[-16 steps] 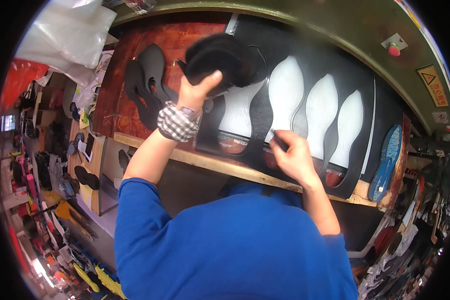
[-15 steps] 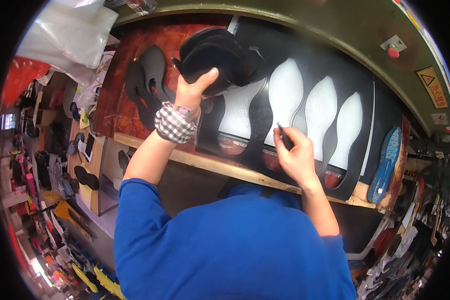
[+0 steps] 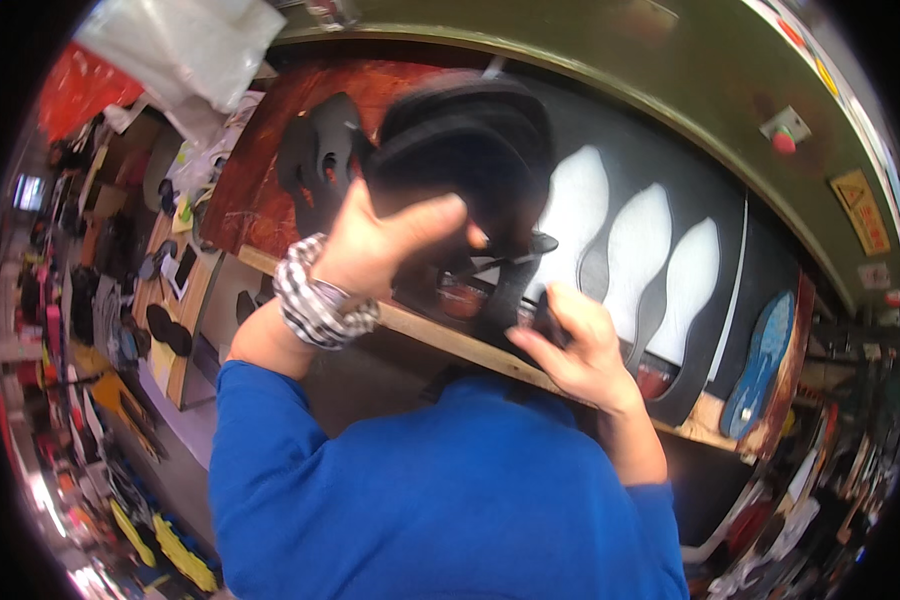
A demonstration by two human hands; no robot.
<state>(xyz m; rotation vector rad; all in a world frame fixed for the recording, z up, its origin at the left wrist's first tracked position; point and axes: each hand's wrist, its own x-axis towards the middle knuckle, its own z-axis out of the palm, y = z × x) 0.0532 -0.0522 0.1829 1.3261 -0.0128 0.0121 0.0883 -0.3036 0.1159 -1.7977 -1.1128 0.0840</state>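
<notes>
My left hand, with a checked scrunchie at its wrist, grips a stack of dark sheets that looks like black shoe insoles. Motion blurs their outlines. Closed around something small and dark, my right hand is just below the stack; what it holds is too blurred to name. White sole-shaped pieces lie on black sheeting under and right of the stack, and the stack partly covers the leftmost one. Two black sole-shaped pieces with cut-outs rest on the red board left of my left hand.
A blue shoe sole lies at the right end of the bench. A wooden strip runs along its near edge. Beyond the bench rises a green machine frame with a red button. Plastic bags hang at upper left.
My left hand has carried the dark stack right and nearer, over the leftmost white piece. My right hand has moved slightly left and nearer, away from the white sole piece it was touching.
</notes>
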